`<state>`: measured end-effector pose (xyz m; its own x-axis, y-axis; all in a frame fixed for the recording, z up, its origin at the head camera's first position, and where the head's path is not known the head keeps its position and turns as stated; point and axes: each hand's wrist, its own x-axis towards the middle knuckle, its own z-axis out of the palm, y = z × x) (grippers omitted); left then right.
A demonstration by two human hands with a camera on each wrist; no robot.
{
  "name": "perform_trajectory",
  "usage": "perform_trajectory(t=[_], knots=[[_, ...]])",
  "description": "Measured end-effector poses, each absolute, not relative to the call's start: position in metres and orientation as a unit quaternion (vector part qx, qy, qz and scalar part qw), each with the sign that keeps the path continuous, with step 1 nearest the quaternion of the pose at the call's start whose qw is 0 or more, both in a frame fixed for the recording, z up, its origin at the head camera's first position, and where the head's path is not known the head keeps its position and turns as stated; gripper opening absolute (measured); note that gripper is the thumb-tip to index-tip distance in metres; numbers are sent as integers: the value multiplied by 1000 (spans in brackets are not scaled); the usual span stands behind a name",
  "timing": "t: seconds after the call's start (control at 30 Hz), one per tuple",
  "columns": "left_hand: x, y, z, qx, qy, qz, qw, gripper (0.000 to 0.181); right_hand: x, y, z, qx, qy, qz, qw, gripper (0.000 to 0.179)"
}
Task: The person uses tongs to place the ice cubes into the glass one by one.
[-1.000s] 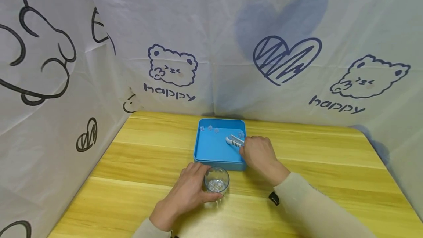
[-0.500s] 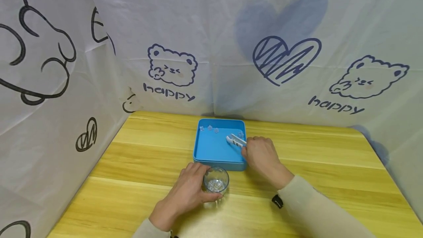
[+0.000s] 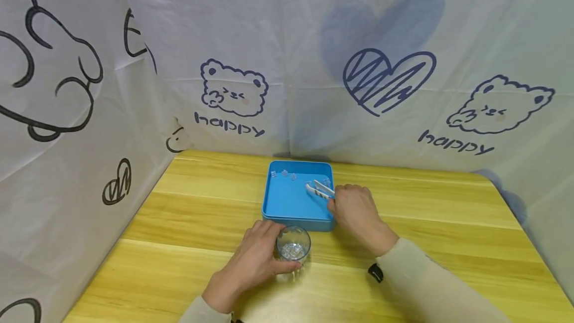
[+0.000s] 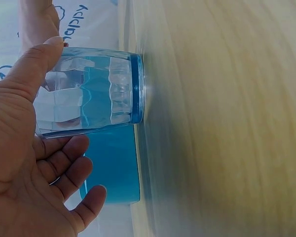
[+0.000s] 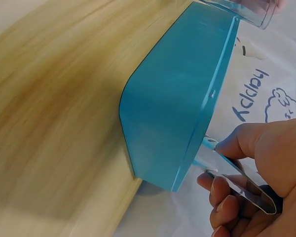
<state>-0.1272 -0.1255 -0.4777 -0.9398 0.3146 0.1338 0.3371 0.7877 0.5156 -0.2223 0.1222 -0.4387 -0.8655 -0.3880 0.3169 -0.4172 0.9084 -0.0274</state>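
My left hand holds a clear drinking glass standing on the table, thumb on the near side and fingers round the far left. Small clear pieces lie at the glass's bottom. Behind the glass is a shallow blue box. My right hand, at the box's right rim, pinches a pair of small white-tipped tongs between thumb and fingers. The tong arms stand apart inside the box, close to a clear piece on the right. In the right wrist view, the box wall hides the tong tips.
Several clear pieces, such as one small clear cube, lie along the box's back left. The wood-patterned table meets a white printed cloth behind and at the sides.
The right hand shifts slightly right, then stays there with the tongs. The tong arms have spread a little wider apart. My left hand and the glass stay put.
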Motion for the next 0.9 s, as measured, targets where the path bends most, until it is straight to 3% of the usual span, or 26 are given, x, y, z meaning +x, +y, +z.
perform_trajectory(t=[0.5,0.9], knots=[[-127,-127,-478,-172,-948,-266,21,82,-233,104,-441,164,-980,35,108,34],[-126,-127,-478,-171,-947,-270,21,81,-231,108,-441,178,-975,27,127,32]])
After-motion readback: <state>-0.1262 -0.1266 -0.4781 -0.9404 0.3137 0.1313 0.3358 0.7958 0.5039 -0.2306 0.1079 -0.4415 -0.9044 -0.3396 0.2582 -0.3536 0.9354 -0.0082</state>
